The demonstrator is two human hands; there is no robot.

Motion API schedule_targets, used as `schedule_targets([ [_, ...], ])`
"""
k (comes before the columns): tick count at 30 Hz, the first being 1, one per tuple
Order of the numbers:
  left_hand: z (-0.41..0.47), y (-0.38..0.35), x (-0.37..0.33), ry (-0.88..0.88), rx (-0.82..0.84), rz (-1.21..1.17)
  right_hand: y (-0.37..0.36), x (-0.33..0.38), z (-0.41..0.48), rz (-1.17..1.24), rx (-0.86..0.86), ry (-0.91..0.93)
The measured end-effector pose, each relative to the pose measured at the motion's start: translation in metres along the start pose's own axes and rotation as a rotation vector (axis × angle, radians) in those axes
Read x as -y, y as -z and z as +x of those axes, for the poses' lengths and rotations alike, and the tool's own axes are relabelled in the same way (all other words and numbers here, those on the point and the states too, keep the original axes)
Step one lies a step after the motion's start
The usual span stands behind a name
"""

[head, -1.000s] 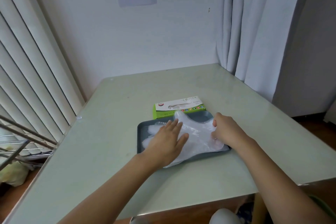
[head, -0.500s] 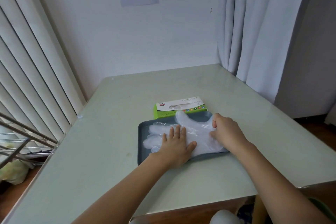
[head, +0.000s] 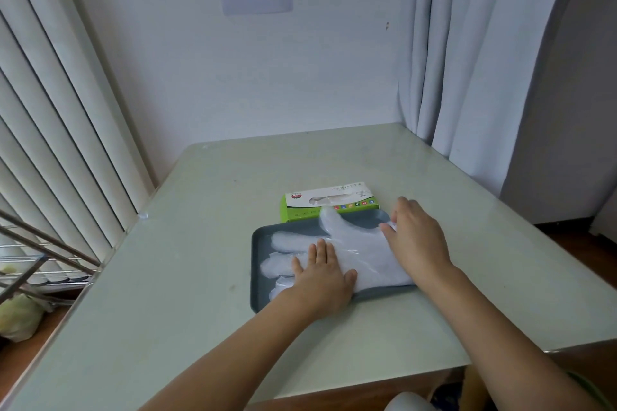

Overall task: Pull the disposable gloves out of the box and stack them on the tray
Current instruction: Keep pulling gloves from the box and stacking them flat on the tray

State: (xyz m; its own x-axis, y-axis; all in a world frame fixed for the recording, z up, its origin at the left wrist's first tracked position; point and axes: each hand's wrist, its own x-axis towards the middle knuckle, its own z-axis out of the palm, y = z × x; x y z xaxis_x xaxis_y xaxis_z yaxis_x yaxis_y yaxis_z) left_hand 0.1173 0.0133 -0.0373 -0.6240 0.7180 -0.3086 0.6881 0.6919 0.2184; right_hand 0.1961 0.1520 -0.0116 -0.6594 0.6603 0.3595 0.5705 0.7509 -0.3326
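Observation:
A dark grey tray (head: 257,277) lies on the pale green table, with clear plastic disposable gloves (head: 364,250) spread flat on it, fingers pointing left. My left hand (head: 322,280) presses flat on the near left part of the gloves, fingers straight. My right hand (head: 415,237) lies flat over the gloves' cuff end at the tray's right side, fingers extended. The green and white glove box (head: 330,205) stands just behind the tray, a glove showing in its top slot.
The table (head: 200,277) has a wall behind it, vertical blinds on the left and a curtain (head: 484,60) at the back right. A metal rack (head: 40,260) stands off the table's left edge.
My left hand slid toward me and to the left, flattening the gloves. My right hand opened from a curled grip at the cuff and now lies flat on it.

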Motion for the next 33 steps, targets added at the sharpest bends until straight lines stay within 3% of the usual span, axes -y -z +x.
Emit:
schedule_targets([
  [3, 0.0, 0.0, -0.001, 0.006, -0.001, 0.001, -0.01, 0.011, -0.006, 0.267, 0.07, 0.139],
  [6, -0.001, 0.001, -0.003, 0.007, 0.004, -0.001, -0.022, 0.021, -0.019, 0.366, 0.458, 0.223],
  [8, -0.002, 0.001, -0.002, 0.0, 0.01, -0.01, -0.027, 0.021, -0.021, 0.34, 0.637, 0.238],
  [12, -0.005, 0.0, 0.008, -0.017, 0.015, -0.048, -0.026, 0.017, -0.014, 0.145, 0.756, 0.27],
  [18, -0.014, 0.001, 0.043, 0.073, 0.011, -0.073, -0.027, 0.013, -0.012, -0.024, 0.789, 0.263],
  [29, -0.01, 0.017, 0.061, 0.075, 0.045, -0.013, -0.023, 0.006, -0.004, 0.002, 0.718, 0.188],
  [33, -0.003, 0.049, 0.065, 0.126, -0.094, -0.177, -0.019, 0.006, 0.012, 0.119, 0.578, 0.16],
])
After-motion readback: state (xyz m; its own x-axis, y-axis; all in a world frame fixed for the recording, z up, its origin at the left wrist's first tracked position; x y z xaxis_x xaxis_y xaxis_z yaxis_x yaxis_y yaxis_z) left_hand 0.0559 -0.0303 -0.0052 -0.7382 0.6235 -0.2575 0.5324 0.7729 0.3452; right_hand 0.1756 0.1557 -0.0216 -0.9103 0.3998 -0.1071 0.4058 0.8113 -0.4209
